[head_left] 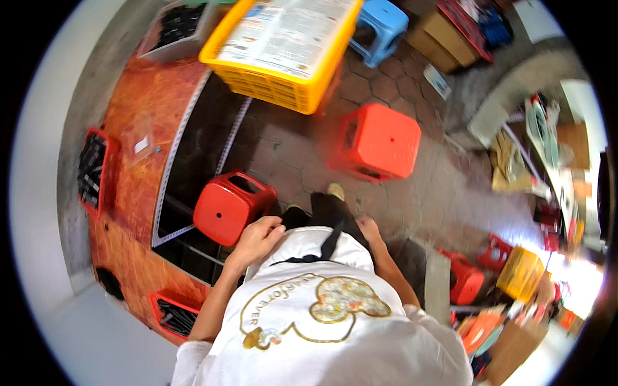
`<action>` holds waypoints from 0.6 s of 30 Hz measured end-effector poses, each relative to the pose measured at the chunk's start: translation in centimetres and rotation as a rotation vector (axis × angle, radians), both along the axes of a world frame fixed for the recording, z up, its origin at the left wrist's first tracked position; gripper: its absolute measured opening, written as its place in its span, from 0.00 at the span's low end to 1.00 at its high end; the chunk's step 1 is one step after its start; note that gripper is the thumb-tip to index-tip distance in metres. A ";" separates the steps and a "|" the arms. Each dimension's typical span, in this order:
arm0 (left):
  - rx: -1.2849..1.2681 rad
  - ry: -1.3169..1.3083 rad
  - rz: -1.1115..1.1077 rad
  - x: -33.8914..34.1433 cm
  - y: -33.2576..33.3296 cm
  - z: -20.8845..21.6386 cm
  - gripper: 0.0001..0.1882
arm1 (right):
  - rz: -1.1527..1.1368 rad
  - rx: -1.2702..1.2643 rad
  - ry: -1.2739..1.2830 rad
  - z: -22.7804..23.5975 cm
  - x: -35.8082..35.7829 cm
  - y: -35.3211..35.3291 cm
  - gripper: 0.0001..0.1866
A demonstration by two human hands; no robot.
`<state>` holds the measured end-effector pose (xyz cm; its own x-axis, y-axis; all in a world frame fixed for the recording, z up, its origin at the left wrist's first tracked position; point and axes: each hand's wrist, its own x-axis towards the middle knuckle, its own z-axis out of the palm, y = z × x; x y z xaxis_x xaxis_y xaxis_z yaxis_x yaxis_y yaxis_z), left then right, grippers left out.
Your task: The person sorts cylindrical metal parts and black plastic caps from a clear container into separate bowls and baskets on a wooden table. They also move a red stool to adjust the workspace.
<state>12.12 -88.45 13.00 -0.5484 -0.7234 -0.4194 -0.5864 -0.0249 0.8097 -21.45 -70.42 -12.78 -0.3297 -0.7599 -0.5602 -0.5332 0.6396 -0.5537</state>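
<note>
My left hand [259, 237] is at the left side of my waist, over the edge of the white shirt [335, 315], its fingers loosely bent with nothing visible in them. A red plastic stool [222, 209] stands just beyond it to the left. At my right hip hangs my right hand [369, 228]; its fingers are mostly hidden from above. Ahead of my feet is a second red stool [389, 138], apart from both hands. Farther off, a yellow plastic crate [277, 90] has printed newspaper sheets [290, 38] lying across its top.
A low table [138, 180] with an orange marbled top runs along the left, bearing red trays [109, 174] of dark parts and a clear bin [154, 51]. A blue stool [383, 29] and cardboard boxes [444, 42] stand at the back. Cluttered shelving [547, 154] lines the right.
</note>
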 end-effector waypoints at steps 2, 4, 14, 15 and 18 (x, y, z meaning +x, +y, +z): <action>0.045 -0.029 0.018 -1.3 -0.7 0.7 0.19 | -0.046 0.010 -0.025 -0.5 -1.8 2.9 0.17; -0.042 -0.050 0.028 -1.9 -0.5 -0.2 0.19 | -0.098 0.083 -0.118 -1.8 -4.2 5.8 0.17; 0.040 -0.215 0.340 -5.1 4.7 -3.5 0.20 | 0.093 0.290 -0.140 1.7 -13.0 -5.0 0.15; 0.075 -0.224 0.396 -5.5 5.6 -3.7 0.20 | 0.164 0.230 -0.115 1.6 -14.0 -6.7 0.15; 0.132 -0.234 0.544 -6.9 8.1 -5.1 0.20 | 0.146 0.097 -0.241 -0.2 -16.5 -11.6 0.14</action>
